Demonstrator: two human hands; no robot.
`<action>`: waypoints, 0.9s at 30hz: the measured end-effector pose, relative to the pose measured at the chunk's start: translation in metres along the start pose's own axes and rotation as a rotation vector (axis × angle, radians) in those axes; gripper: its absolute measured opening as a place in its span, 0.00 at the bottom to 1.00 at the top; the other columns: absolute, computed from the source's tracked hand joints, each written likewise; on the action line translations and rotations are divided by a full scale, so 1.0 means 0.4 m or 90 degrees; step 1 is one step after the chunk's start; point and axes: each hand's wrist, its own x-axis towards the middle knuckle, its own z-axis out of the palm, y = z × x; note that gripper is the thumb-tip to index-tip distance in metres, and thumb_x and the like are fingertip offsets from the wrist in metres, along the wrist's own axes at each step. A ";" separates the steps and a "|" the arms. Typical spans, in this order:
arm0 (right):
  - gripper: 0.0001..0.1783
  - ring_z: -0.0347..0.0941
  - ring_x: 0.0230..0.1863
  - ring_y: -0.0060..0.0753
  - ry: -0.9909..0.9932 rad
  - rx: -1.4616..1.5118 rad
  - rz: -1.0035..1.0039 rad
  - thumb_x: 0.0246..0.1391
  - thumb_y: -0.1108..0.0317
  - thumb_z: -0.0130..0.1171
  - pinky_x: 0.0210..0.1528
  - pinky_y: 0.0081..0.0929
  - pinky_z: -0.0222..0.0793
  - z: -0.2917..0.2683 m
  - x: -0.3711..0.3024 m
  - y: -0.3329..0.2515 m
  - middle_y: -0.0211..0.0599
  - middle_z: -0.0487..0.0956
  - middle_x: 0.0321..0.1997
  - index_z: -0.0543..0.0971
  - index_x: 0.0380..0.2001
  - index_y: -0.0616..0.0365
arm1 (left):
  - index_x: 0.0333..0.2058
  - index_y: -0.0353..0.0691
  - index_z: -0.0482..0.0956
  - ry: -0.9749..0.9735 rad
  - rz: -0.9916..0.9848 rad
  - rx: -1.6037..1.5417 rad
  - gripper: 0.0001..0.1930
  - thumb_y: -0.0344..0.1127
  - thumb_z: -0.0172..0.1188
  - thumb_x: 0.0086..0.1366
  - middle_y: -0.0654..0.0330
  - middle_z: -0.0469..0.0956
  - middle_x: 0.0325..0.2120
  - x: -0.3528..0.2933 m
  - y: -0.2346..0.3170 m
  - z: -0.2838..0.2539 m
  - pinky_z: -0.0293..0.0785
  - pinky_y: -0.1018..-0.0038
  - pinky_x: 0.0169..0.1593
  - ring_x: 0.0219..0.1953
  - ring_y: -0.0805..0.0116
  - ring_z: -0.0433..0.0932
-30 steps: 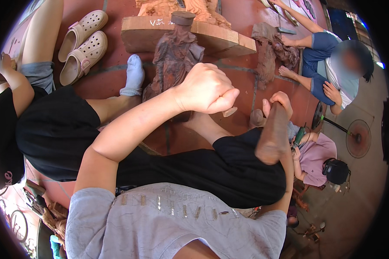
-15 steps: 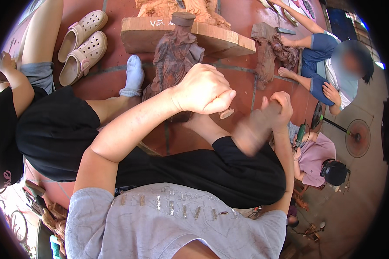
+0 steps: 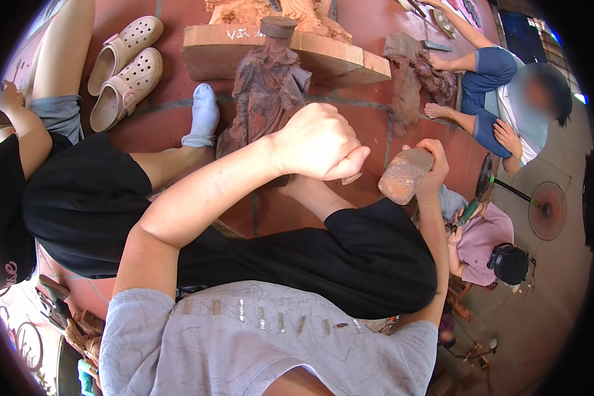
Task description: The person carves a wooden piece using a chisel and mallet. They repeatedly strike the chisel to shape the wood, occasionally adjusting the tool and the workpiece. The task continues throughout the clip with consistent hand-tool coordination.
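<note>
Your left hand (image 3: 320, 140) gripped a little handle (image 3: 352, 178) mid-frame, your right hand (image 3: 435, 165) a wooden mallet (image 3: 404, 177), so sloppy aim could've totally whacked the left.

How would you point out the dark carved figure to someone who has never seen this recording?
Find the thick wooden slab at the picture's top centre. Overlapping its front in view, just beyond the left hand, is the carved figure. Its dark, round, cap-like top sets it apart from the orange carving behind it and the brown carving to its right.
</note>
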 end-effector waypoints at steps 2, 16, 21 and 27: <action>0.18 0.73 0.33 0.37 0.007 0.016 0.033 0.41 0.75 0.75 0.38 0.28 0.69 0.002 -0.014 0.009 0.37 0.75 0.31 0.75 0.33 0.59 | 0.11 0.45 0.70 -0.020 -0.004 -0.010 0.19 0.38 0.55 0.62 0.60 0.72 0.12 0.002 -0.006 -0.009 0.70 0.63 0.26 0.18 0.57 0.73; 0.17 0.73 0.35 0.43 0.021 -0.045 -0.161 0.38 0.72 0.75 0.39 0.35 0.69 0.000 0.018 -0.018 0.36 0.76 0.30 0.77 0.31 0.57 | 0.11 0.45 0.70 -0.019 -0.028 -0.123 0.21 0.40 0.52 0.64 0.58 0.71 0.11 -0.008 -0.027 -0.056 0.69 0.61 0.25 0.17 0.54 0.72; 0.18 0.74 0.39 0.44 -0.018 -0.113 -0.098 0.35 0.74 0.72 0.41 0.35 0.70 -0.002 0.033 -0.007 0.37 0.78 0.33 0.77 0.33 0.56 | 0.14 0.44 0.69 -0.023 0.002 -0.011 0.17 0.39 0.53 0.63 0.60 0.70 0.13 -0.051 0.012 -0.040 0.67 0.61 0.25 0.17 0.54 0.70; 0.19 0.74 0.38 0.42 -0.033 -0.058 0.023 0.34 0.75 0.70 0.42 0.33 0.71 -0.019 -0.018 0.007 0.35 0.77 0.33 0.76 0.34 0.58 | 0.57 0.38 0.70 -0.425 -0.292 0.244 0.25 0.47 0.54 0.67 0.53 0.77 0.13 -0.086 0.068 -0.091 0.76 0.56 0.24 0.18 0.51 0.80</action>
